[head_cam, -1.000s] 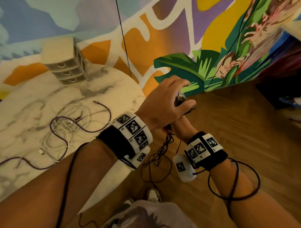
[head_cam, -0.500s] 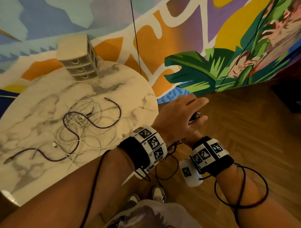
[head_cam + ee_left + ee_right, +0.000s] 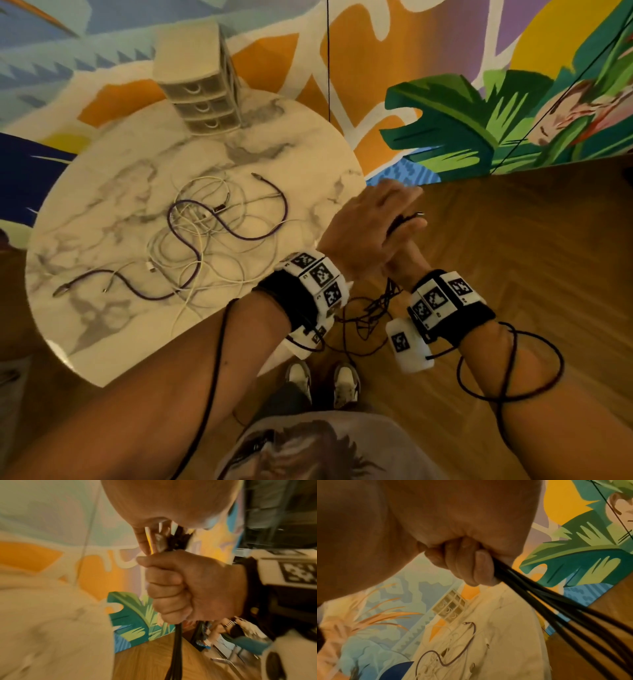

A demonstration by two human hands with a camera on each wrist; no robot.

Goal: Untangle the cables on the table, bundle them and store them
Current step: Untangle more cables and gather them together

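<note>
A black cable [image 3: 383, 301] hangs in a loose tangle off the right edge of the round marble table [image 3: 102, 192]. My right hand [image 3: 404, 253] grips its gathered strands in a fist [image 3: 180, 585], fingers curled round them [image 3: 467, 563]. My left hand [image 3: 370, 226] lies over the top of that fist, and its fingertips [image 3: 142, 540] pinch the plug end [image 3: 160, 543] of the black cable. On the table lie tangled white cables [image 3: 205, 240] and a purple cable [image 3: 236, 236].
A small beige drawer unit [image 3: 202, 89] stands at the table's far edge against the painted wall. Wooden floor lies below my hands, with my shoes [image 3: 322, 380] under them. Black sensor leads loop round both forearms.
Both hands have come down and nearer to the table's edge, still stacked. The plug that stood up above the fist now lies under my left thumb.
</note>
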